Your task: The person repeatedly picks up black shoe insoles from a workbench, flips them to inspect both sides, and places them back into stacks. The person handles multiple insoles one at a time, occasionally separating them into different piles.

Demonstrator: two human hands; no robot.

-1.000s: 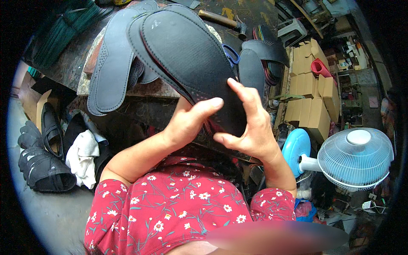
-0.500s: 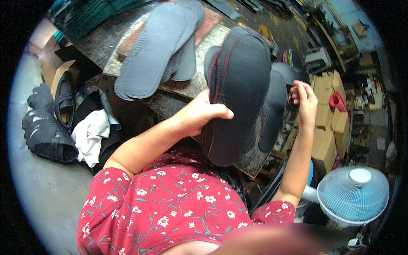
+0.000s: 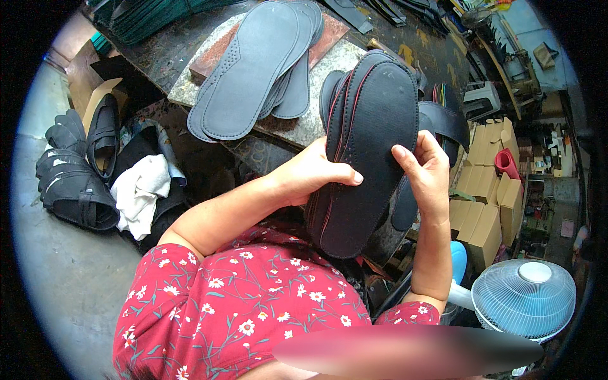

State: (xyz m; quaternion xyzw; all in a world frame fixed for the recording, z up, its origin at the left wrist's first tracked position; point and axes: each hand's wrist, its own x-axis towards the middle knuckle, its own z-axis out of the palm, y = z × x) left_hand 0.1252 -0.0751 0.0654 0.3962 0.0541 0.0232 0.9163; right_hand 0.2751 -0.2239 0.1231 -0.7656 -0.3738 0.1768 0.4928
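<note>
A thick stack of black insoles (image 3: 377,136) with red-edged layers is held up in front of me, tilted, toe ends away. My left hand (image 3: 316,172) is closed round its left side, the thumb lying over the top insole and the fingers hidden behind. At the right edge, my right hand (image 3: 429,174) is closed on the stack, thumb against the top insole and fingers curled by its rim. Beyond my left hand, a fanned pile of dark grey insoles (image 3: 256,69) rests on a speckled stone slab (image 3: 183,88) and a reddish block (image 3: 206,61).
Black shoe uppers (image 3: 79,196) and a white cloth (image 3: 140,193) are heaped at the left. On the right stand cardboard boxes (image 3: 478,231) and a blue-and-white fan (image 3: 524,297). More black pieces (image 3: 437,120) lie on the bench behind the stack.
My right hand has come in leftward from beside the stack and taken hold of its right edge. The left hand keeps its grip, with the stack shifted slightly right in view.
</note>
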